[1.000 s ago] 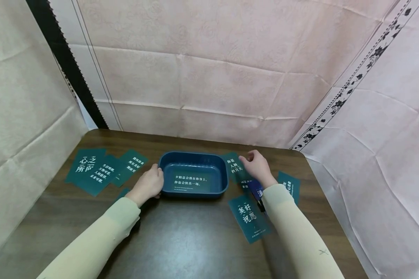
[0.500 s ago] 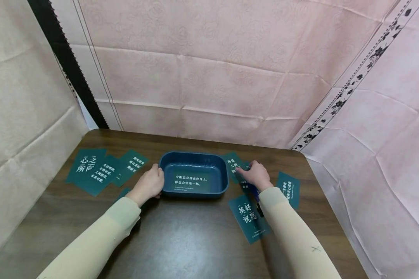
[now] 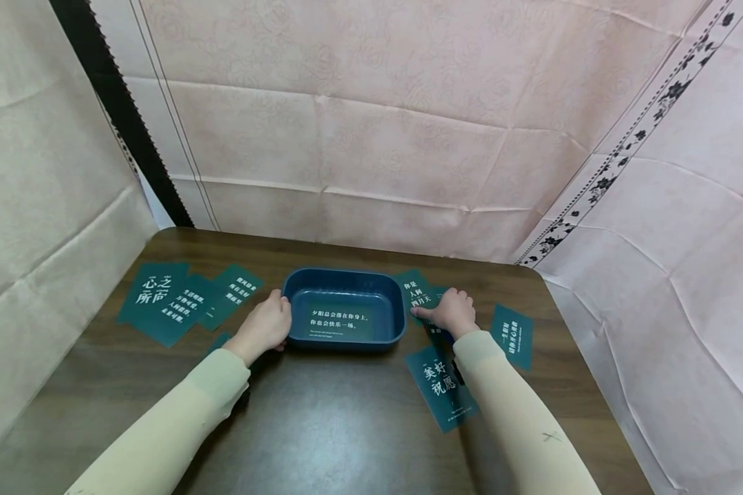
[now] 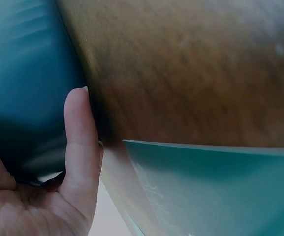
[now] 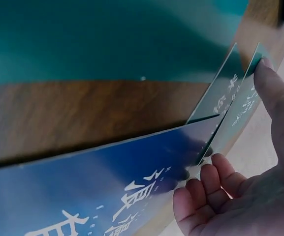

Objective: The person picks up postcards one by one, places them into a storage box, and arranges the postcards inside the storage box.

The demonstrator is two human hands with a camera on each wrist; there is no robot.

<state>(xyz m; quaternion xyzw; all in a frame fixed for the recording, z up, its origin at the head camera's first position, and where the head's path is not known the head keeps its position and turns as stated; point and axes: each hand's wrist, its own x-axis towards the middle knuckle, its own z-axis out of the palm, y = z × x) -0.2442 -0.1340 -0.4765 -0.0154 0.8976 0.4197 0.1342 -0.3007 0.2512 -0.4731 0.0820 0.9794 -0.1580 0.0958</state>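
A dark blue rectangular tray point(image 3: 396, 337) stands on the table with one teal card point(image 3: 338, 322) with white lettering lying inside. My left hand point(image 3: 261, 326) grips the tray's left end; in the left wrist view the thumb point(image 4: 80, 137) lies along its outer side. Right of the tray, my right hand point(image 3: 450, 314) is over overlapping cards. Its thumb point(image 5: 267, 78) touches the edge of a teal card point(image 5: 240, 108), while the curled fingers point(image 5: 205, 184) are by that card's other end, well apart from the thumb. A blue card point(image 5: 122, 177) overlaps there, mostly hidden by the right arm in the head view.
Several teal cards point(image 3: 176, 309) overlap left of the tray, and another card point(image 3: 218, 342) is partly under the left arm. Right of the tray lie a teal card point(image 3: 441, 385) in front and one point(image 3: 512, 335) farther right. Cloth hangings point(image 3: 371, 151) surround the table point(image 3: 322, 426).
My right hand has come down and slightly left onto the overlapping cards, uncovering more of the far-right card. The left hand and the tray have stayed in place.
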